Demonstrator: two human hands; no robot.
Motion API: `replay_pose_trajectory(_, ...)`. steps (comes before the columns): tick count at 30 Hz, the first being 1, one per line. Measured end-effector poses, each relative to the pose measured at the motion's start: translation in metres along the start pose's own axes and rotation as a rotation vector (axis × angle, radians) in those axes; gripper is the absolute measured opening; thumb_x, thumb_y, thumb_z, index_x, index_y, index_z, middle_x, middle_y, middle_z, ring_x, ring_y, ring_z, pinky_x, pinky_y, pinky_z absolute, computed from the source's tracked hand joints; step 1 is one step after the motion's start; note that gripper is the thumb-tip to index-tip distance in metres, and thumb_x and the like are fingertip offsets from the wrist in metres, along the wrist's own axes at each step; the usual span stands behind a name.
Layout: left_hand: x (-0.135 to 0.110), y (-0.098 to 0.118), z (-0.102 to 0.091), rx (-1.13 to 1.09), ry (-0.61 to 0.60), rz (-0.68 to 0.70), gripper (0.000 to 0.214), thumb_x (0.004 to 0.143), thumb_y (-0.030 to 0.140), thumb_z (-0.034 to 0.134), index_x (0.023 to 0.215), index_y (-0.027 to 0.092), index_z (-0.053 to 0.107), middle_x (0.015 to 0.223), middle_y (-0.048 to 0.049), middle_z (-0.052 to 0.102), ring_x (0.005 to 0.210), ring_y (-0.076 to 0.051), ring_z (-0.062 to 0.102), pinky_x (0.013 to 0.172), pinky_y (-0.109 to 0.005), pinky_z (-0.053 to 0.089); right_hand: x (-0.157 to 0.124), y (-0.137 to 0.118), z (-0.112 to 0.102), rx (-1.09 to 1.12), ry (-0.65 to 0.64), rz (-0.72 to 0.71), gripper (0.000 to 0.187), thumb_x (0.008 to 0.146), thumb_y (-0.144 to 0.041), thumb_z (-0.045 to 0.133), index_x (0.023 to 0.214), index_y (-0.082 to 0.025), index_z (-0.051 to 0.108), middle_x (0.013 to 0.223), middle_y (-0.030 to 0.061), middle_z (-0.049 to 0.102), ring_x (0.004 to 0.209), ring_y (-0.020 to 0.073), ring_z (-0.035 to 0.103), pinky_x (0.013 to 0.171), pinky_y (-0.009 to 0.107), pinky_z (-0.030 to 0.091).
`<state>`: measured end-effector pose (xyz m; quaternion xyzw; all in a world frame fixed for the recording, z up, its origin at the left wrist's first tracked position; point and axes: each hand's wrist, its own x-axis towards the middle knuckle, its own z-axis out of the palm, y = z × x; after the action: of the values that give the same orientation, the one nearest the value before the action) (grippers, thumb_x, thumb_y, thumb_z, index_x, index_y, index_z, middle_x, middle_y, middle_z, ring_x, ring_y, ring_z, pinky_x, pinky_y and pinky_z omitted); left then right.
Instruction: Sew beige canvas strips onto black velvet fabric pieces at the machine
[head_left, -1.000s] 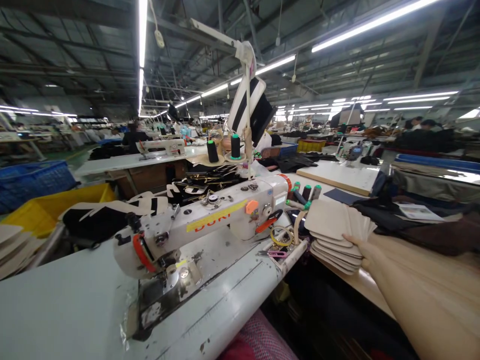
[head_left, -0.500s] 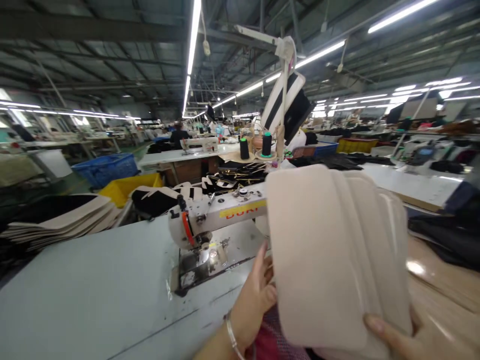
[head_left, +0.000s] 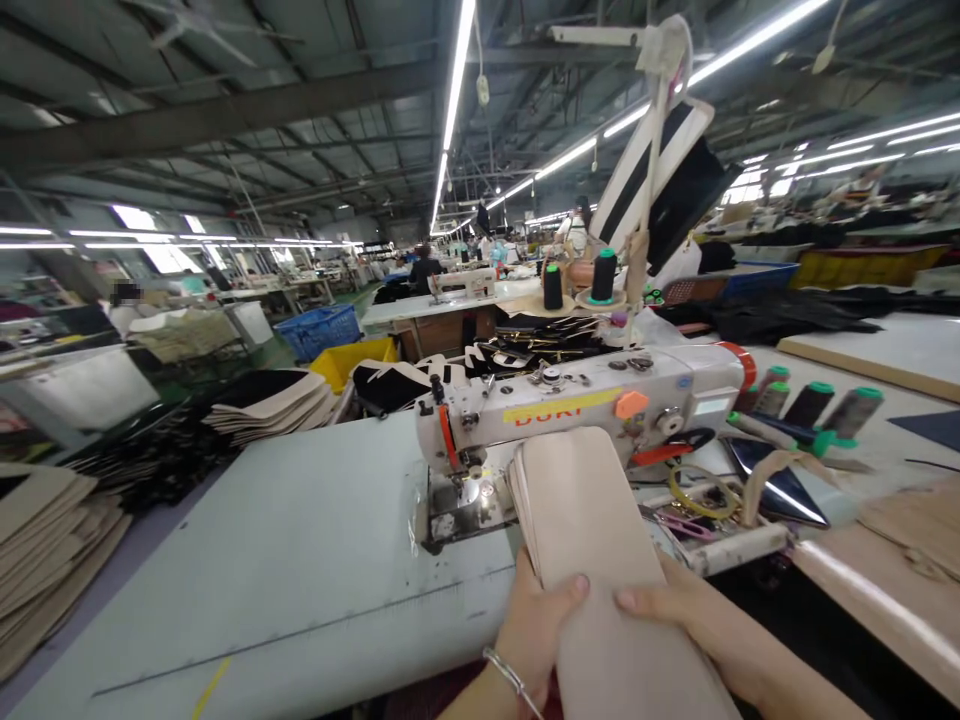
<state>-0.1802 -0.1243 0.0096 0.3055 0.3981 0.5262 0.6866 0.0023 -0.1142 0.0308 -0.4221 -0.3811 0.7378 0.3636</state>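
Observation:
A stack of beige panels with rounded corners (head_left: pixel 585 500) is held between both my hands, in front of the sewing machine (head_left: pixel 555 400). My left hand (head_left: pixel 536 610), with a bracelet at the wrist, grips the stack's left edge, thumb on top. On the right edge, my right hand (head_left: pixel 682 610) grips it too, its thumb flat on the top panel and its other fingers hidden underneath. The far end of the stack covers part of the machine bed, right of the needle area (head_left: pixel 476 490).
Piles of beige and black pieces (head_left: pixel 270 400) lie at the left, with another pile (head_left: pixel 52 550) nearer. Thread cones (head_left: pixel 814 405) and a yellow tape roll (head_left: pixel 705 490) sit right of the machine. Beige sheets (head_left: pixel 892 570) lie at the lower right. A yellow bin (head_left: pixel 356 360) stands behind.
The panels, fanned out and raised on the right before, are now squared together and lower, before the machine. My left hand has taken hold of their left edge. The view has turned right.

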Motion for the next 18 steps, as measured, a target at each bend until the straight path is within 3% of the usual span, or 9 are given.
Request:
replay_pose_trajectory(4, 0.021, 0.007, 0.002, -0.093, 0.024, -0.044, 0.092, 0.048, 0.022, 0.088, 0.128, 0.013, 0.045, 0.108, -0.0189, 0.067, 0.095, -0.036, 0.067, 0.084, -0.047, 0.053, 0.028, -0.015, -0.008, -0.021, -0.055, 0.07, 0.071, 0.073, -0.041, 0.073, 0.133, -0.016, 0.043, 0.116, 0.0149, 0.065, 0.101, 0.0325, 0.064, 0.09, 0.05, 0.051)
replay_pose_trajectory(10, 0.024, -0.005, -0.008, -0.077, 0.117, -0.01, 0.083, 0.066, 0.045, 0.081, 0.133, 0.012, 0.044, 0.117, -0.0214, 0.064, 0.102, -0.034, 0.066, 0.089, -0.044, 0.052, 0.036, -0.012, -0.008, -0.186, 0.048, 0.083, 0.072, 0.082, -0.058, 0.057, 0.138, -0.017, 0.038, 0.115, 0.0151, 0.066, 0.096, 0.0291, 0.067, 0.084, 0.045, 0.055)
replay_pose_trajectory(14, 0.059, 0.012, -0.006, 0.003, 0.154, 0.098, 0.07, 0.075, 0.043, 0.074, 0.131, 0.011, 0.046, 0.114, -0.0193, 0.066, 0.096, -0.031, 0.068, 0.084, -0.042, 0.054, 0.055, -0.036, -0.013, -0.505, 0.11, -0.115, 0.07, 0.084, -0.06, 0.053, 0.136, -0.016, 0.042, 0.123, 0.0156, 0.061, 0.106, 0.03, 0.063, 0.088, 0.044, 0.053)
replay_pose_trajectory(16, 0.094, 0.029, -0.003, 0.103, 0.217, 0.17, 0.058, 0.081, 0.038, 0.068, 0.128, 0.011, 0.048, 0.112, -0.018, 0.066, 0.092, -0.028, 0.068, 0.08, -0.04, 0.055, 0.069, -0.05, -0.018, -0.681, 0.19, -0.278, 0.073, 0.083, -0.06, 0.055, 0.141, -0.019, 0.038, 0.14, 0.0137, 0.048, 0.126, 0.03, 0.048, 0.104, 0.046, 0.04)
replay_pose_trajectory(18, 0.132, 0.046, 0.0, 0.194, 0.284, 0.227, 0.045, 0.088, 0.037, 0.061, 0.125, 0.013, 0.051, 0.112, -0.0153, 0.065, 0.092, -0.025, 0.067, 0.079, -0.039, 0.055, 0.083, -0.058, -0.02, -0.876, 0.254, -0.442, 0.078, 0.081, -0.058, 0.058, 0.145, -0.02, 0.033, 0.153, 0.0098, 0.029, 0.14, 0.0286, 0.027, 0.116, 0.047, 0.019)
